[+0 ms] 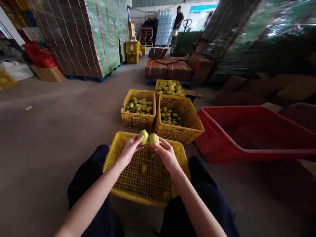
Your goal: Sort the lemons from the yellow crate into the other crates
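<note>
My left hand [130,148] is closed around a yellow-green lemon [143,137], thumb and fingers on its sides. My right hand [167,153] grips another lemon [153,141], which shows a brownish mark. The two fruits are held side by side, almost touching, over a yellow plastic crate [148,198] between my knees. Inside that crate lie a few loose fruits, among them a yellow one [144,169] near the middle and a dim one [167,196] by the near right corner.
Beyond stand three yellow crates of lemons: one at left [138,123], one at right [177,132], one behind [170,88]. A large red bin [247,152] is on the right. Wrapped pallet stacks [106,39] and flattened cartons [170,70] stand farther off. A person [178,20] is at the back.
</note>
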`<action>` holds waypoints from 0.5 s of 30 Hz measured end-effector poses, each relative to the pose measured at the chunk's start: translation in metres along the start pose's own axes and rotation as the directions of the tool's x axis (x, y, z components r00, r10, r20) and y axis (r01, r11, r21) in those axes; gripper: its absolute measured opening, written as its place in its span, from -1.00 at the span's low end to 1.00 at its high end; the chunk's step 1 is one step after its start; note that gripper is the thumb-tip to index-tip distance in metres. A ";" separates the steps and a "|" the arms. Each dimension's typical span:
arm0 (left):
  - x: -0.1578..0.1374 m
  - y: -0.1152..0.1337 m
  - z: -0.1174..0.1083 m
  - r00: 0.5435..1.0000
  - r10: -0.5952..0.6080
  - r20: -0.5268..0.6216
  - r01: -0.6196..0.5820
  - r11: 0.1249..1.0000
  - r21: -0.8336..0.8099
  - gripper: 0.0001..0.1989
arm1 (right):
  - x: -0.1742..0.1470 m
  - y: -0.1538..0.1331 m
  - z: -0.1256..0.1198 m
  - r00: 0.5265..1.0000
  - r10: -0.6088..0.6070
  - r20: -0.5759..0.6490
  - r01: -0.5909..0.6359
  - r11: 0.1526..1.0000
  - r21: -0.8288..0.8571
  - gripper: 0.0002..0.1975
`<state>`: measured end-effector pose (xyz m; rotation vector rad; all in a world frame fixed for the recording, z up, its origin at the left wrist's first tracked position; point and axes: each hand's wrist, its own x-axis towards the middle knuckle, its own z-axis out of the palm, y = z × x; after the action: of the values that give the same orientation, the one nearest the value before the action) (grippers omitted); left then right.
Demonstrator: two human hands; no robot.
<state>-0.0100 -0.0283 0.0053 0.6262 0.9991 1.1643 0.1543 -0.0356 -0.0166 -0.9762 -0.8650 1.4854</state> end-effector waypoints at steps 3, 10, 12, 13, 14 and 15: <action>0.000 -0.001 0.002 0.997 -0.070 -0.028 0.068 0.995 -0.079 -0.81 | 0.000 -0.001 0.000 0.999 0.031 0.016 -0.032 0.998 0.055 -0.63; 0.001 -0.003 0.004 0.972 -0.232 0.029 0.230 0.927 -0.295 -0.70 | 0.003 0.007 0.007 0.998 0.060 -0.023 -0.055 0.986 0.156 -0.67; 0.001 -0.002 0.002 0.961 -0.275 0.014 0.263 0.903 -0.340 -0.63 | 0.002 0.011 0.009 0.995 0.066 -0.075 -0.053 0.984 0.169 -0.64; 0.001 -0.002 0.001 0.955 -0.295 0.001 0.273 0.883 -0.382 -0.62 | 0.002 0.013 0.010 0.993 0.069 -0.091 -0.052 0.984 0.173 -0.62; 0.000 -0.001 0.001 0.951 -0.309 -0.018 0.271 0.859 -0.435 -0.63 | 0.002 0.014 0.011 0.993 0.069 -0.098 -0.051 0.984 0.171 -0.61; -0.001 -0.001 0.001 0.948 -0.317 -0.044 0.255 0.831 -0.495 -0.66 | 0.001 0.016 0.011 0.993 0.066 -0.097 -0.050 0.985 0.163 -0.61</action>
<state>-0.0081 -0.0291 0.0050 -0.0029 0.8231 1.1330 0.1377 -0.0362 -0.0268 -0.9557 -0.6382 1.5155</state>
